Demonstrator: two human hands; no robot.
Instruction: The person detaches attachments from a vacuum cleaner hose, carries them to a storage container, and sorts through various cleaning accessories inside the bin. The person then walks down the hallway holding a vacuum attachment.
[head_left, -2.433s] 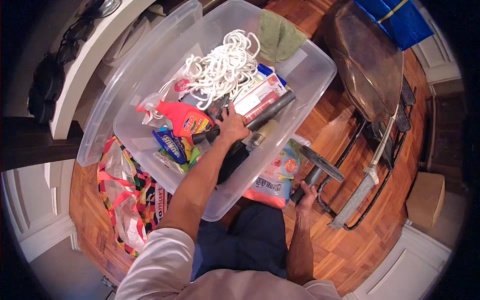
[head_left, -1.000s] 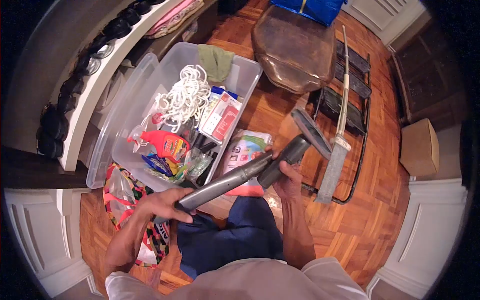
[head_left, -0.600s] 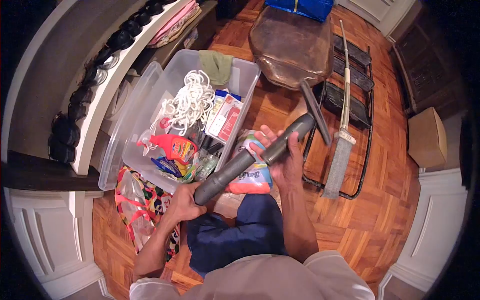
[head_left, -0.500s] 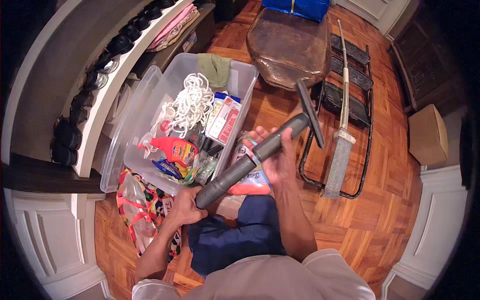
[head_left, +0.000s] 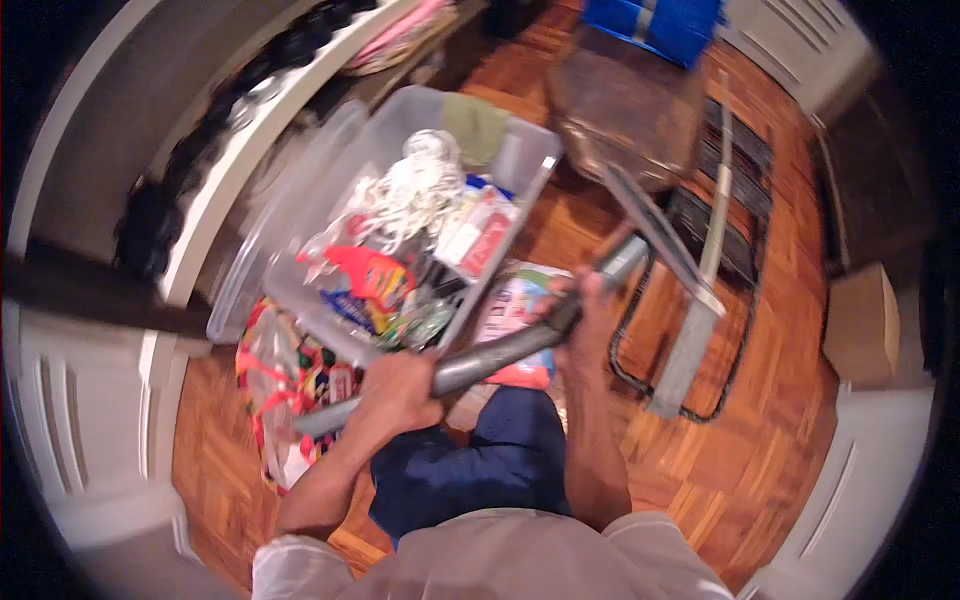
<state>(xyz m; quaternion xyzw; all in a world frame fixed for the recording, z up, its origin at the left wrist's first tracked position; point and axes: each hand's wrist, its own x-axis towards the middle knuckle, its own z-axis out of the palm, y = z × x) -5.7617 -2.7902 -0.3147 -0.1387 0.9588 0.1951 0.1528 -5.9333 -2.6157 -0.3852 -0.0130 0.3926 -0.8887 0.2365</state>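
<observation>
Across my lap runs a grey tube (head_left: 490,362), gripped near its middle by my left hand (head_left: 398,392). Its lower end pokes out to the left of that hand. My right hand (head_left: 585,325) is closed round the grey floor nozzle (head_left: 622,262), whose long flat head (head_left: 652,225) points away from me. Tube and nozzle meet beside my right hand; blur hides how they fit. Just beyond is a clear plastic bin (head_left: 325,318) with white rope (head_left: 420,195), a red spray bottle (head_left: 375,280) and a red and white package (head_left: 478,238).
A colourful bag (head_left: 275,385) lies left of the bin, a printed pack (head_left: 515,315) right of it. Farther right are a brown leather seat (head_left: 630,105), a flat mop (head_left: 685,350), a folded black step ladder (head_left: 740,240) and a cardboard box (head_left: 862,325). Shoes line a shelf (head_left: 235,155).
The tube's end and the nozzle, apart shortly before, now meet. Earlier my left hand was inside the bin; it now holds the tube over my lap. The view has shifted slightly.
</observation>
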